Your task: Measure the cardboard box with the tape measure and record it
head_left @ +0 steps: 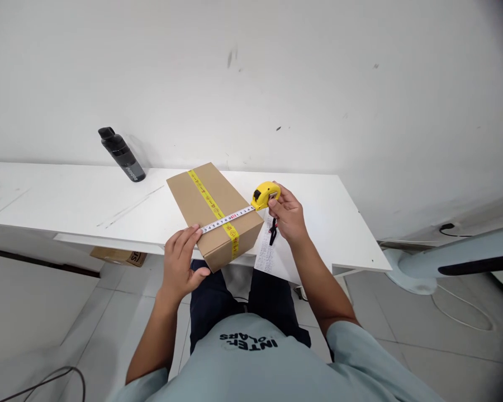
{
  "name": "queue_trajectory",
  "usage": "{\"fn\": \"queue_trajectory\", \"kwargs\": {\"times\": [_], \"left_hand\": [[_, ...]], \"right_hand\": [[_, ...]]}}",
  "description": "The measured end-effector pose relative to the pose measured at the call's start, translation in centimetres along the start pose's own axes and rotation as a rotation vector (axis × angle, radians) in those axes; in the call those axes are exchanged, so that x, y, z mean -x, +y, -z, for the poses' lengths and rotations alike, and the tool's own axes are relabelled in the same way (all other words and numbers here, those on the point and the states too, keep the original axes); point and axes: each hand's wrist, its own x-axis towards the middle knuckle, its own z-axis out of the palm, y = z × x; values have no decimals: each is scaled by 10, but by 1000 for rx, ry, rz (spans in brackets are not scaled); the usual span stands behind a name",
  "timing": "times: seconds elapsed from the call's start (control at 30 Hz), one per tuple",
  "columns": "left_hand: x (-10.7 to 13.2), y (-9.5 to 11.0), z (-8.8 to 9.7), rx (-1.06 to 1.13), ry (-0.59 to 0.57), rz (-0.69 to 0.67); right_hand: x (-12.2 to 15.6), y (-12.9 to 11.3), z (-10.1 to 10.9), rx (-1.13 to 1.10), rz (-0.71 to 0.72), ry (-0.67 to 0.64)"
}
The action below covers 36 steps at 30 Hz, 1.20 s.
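Note:
A brown cardboard box, with a strip of yellow printed tape along its top, sits at the table's front edge. Across the box top lies the white blade of a tape measure. My right hand grips its yellow case beside the box's right edge, and a black strap dangles below. At the left edge, my left hand presses the blade's end to the box with its fingertips, the thumb spread lower along the side. The blade's tip is hidden under those fingers.
Beneath the tape measure, a sheet of paper with handwriting lies on the white table. A black bottle stands at the back left near the wall. Another carton is below the table. A pale column rises on the right.

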Motion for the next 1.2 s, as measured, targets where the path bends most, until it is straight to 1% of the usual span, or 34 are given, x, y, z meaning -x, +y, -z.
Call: {"fn": "queue_trajectory", "kwargs": {"times": [0.07,0.13,0.23,0.3,0.37,0.43,0.5,0.57,0.6,0.67,0.73,0.8,0.9,1.0,1.07,1.1,1.13,1.2], "left_hand": [[2,2,3,-44,-16,-3],[3,6,3,-67,5,5],[2,8,1,-107,60,30],[1,5,-2,-158,128,49],[0,0,-2,-196,207,49],[-2,-1,0,-195,246,24],[-2,4,1,-155,241,-3],[-1,18,-1,-70,219,-29],[1,26,-5,-19,204,-55],[7,42,-19,86,174,-144],[15,53,-38,169,138,-218],[24,57,-58,229,73,-209],[35,56,-83,332,-58,-142],[39,58,-97,428,-205,-113],[41,62,-103,459,-321,-69],[43,65,-104,472,-372,-22],[45,69,-105,489,-416,42],[51,75,-105,542,-473,215]], "right_hand": [[-1,1,0,30,5,0],[-3,2,1,69,7,-11],[-4,-2,2,127,21,-22],[3,-8,3,143,64,-14],[19,-16,3,156,119,-21],[45,-24,3,176,140,-48],[75,-30,3,193,110,-77],[104,-31,3,173,31,-128],[115,-30,4,149,-18,-157],[131,-26,5,97,-114,-191],[140,-20,8,66,-192,-172],[146,-13,14,52,-268,-119],[161,-4,21,5,-390,-68],[178,3,27,-5,-461,-116],[176,3,37,83,-439,-163],[168,2,46,173,-386,-147],[155,1,57,296,-307,-103],[112,0,83,633,-95,49]]}}
